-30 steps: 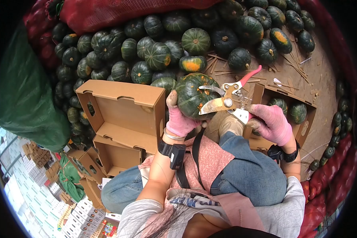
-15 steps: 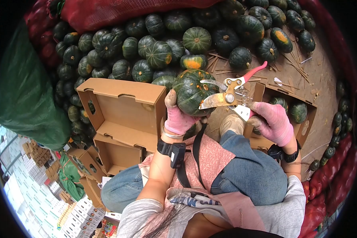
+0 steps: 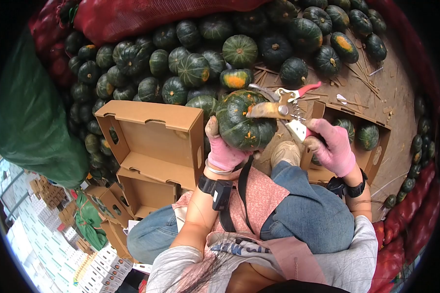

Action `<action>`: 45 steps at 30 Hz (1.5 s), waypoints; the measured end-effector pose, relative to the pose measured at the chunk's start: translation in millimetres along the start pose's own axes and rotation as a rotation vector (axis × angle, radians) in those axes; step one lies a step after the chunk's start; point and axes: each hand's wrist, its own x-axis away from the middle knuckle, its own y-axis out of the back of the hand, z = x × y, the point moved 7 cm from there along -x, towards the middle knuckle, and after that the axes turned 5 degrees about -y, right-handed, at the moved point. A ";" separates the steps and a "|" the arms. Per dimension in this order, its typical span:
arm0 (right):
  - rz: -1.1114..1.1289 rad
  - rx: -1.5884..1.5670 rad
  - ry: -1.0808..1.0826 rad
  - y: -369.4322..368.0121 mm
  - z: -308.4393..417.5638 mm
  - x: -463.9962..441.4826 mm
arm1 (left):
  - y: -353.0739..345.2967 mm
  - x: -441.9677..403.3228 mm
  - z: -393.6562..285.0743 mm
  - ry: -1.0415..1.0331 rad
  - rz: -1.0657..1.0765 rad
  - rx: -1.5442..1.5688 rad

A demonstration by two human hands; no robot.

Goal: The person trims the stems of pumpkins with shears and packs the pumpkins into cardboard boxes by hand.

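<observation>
Pumpkin (image 3: 244,126), shifted slightly rightward since half a second ago, sits before the person's knees (image 3: 298,195), cupped in the half-curled left hand (image 3: 226,150); the right hand (image 3: 333,146) curls round shears (image 3: 283,111) lying roughly sideways, parted blades (image 3: 265,110) pointing left.

Left of centre, the left hand (image 3: 226,153) is cupped, thumb (image 3: 211,127) upright; right of centre, the right hand (image 3: 336,150) curls its fingers (image 3: 322,127) inward. The left forearm (image 3: 193,227) and right forearm (image 3: 361,207) slant up from below.
</observation>
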 end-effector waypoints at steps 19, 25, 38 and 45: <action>-0.071 0.184 0.015 16.4 -2.2 1.0 | 4.8 1.7 -7.7 -0.013 0.106 -0.083; -0.108 0.143 0.002 7.3 -3.1 1.7 | -1.2 0.6 -6.6 -0.015 0.118 -0.021; -0.099 0.130 -0.010 3.8 -2.4 -0.2 | 10.0 -4.5 5.7 0.049 0.129 0.098; -0.090 0.088 -0.090 4.2 -2.0 -6.0 | 8.1 -2.9 17.2 0.064 0.187 0.041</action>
